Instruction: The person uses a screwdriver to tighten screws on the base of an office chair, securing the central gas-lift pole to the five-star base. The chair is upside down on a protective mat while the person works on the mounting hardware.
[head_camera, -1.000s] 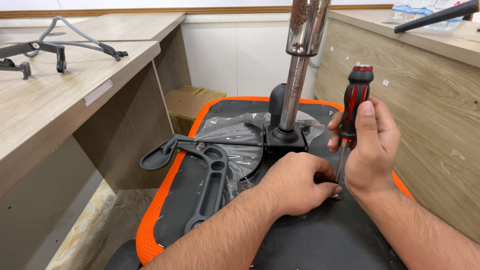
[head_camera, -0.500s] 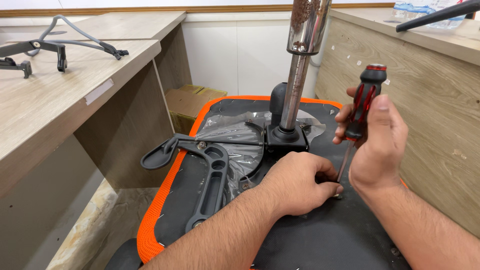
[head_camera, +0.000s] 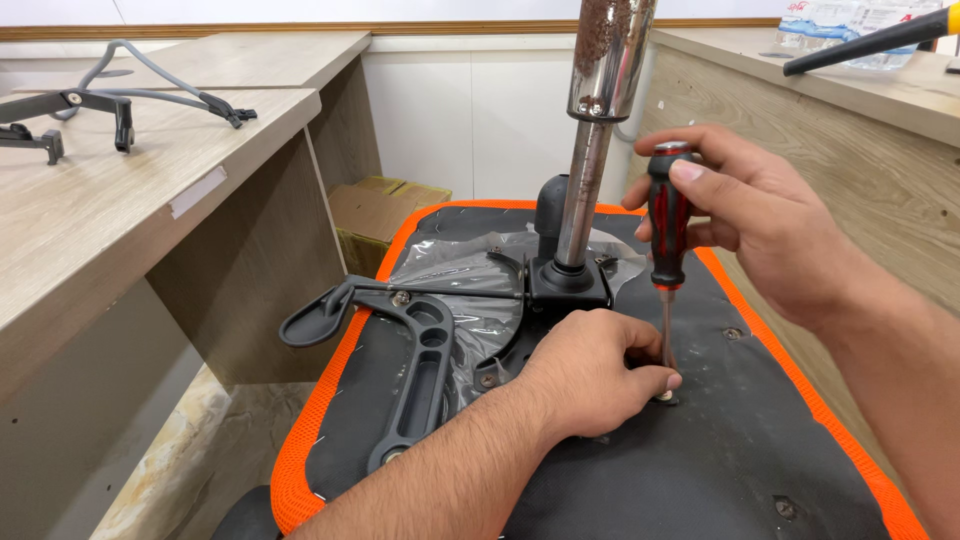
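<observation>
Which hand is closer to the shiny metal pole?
The right hand, gripping the red-and-black screwdriver just beside the shiny metal pole. The left hand rests lower, on the black seat underside.

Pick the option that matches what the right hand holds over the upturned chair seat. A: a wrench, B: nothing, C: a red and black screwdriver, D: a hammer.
C: the right hand wraps the handle of a red and black screwdriver, held upright with its shaft running down to a screw that the left hand steadies on the black underside of the seat.
</observation>
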